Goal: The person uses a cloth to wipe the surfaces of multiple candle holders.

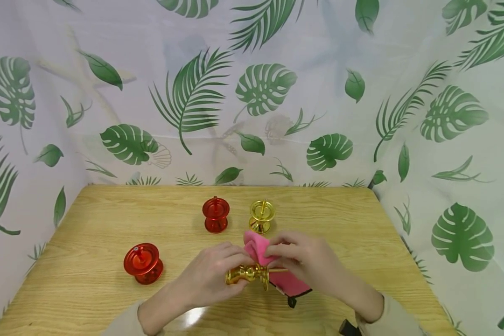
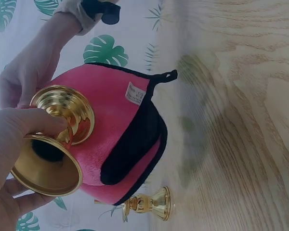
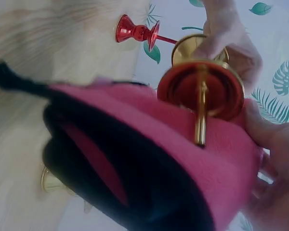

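Note:
My left hand grips a shiny gold candle holder by its stem, tipped on its side with the base to the left. Its dish and thin spike point right, and the spike shows well in the right wrist view. A pink cloth with black edging and a small loop is pinched in my right hand. Part of it bunches up at the dish's rim, while the rest hangs behind the spike. In the left wrist view, a white label sits on the cloth, and the holder's hollow base faces the camera.
Two red candle holders stand on the wooden table, one at the left and one farther back. Beside the latter is another gold candle holder. A leaf-patterned white curtain closes off the back and sides.

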The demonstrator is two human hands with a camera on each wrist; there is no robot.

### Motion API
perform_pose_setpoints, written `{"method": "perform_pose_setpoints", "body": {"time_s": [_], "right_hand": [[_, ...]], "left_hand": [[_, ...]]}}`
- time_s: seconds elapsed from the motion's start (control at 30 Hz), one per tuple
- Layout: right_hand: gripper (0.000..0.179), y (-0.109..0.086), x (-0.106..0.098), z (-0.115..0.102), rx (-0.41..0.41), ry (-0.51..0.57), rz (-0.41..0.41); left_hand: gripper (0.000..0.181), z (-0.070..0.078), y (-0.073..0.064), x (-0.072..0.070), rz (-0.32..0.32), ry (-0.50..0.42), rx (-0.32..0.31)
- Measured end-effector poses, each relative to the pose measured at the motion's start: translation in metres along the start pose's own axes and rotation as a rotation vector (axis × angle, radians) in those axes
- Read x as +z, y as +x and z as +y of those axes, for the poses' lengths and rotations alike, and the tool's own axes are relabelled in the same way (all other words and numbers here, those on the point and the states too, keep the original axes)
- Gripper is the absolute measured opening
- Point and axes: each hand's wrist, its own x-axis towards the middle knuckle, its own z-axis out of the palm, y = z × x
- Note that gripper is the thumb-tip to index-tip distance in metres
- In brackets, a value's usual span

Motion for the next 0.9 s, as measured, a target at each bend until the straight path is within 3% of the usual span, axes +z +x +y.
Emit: {"method": "perform_pose_setpoints", "body": {"time_s": [0.27, 0.37, 0.5, 0.63, 0.77, 0.9], "right_hand": [[0.017, 0.012, -0.004, 0.016, 0.328, 0.312, -0.182], [0.016, 0.014, -0.003, 0.021, 0.393, 0.358, -0.215], [0.015, 0.015, -0.001, 0.026, 0.42, 0.379, -0.228], [0.014, 0.013, 0.001, 0.024, 0.361, 0.368, -0.168], [0.019, 0.01, 0.003, 0.018, 0.16, 0.247, -0.043], [0.01, 0.007, 0.007, 0.013, -0.041, 0.094, 0.078]], "left_hand": [[0.036, -0.001, 0.001, 0.001, 0.021, 0.04, 0.041], [0.036, -0.002, 0.001, 0.002, 0.031, 0.038, 0.053], [0.037, -0.002, 0.002, 0.002, 0.039, 0.035, 0.064], [0.037, -0.004, 0.004, 0.0, 0.036, 0.027, 0.065], [0.035, -0.007, 0.006, -0.003, 0.028, 0.009, 0.055], [0.033, -0.009, 0.007, -0.008, 0.011, -0.018, 0.03]]}}
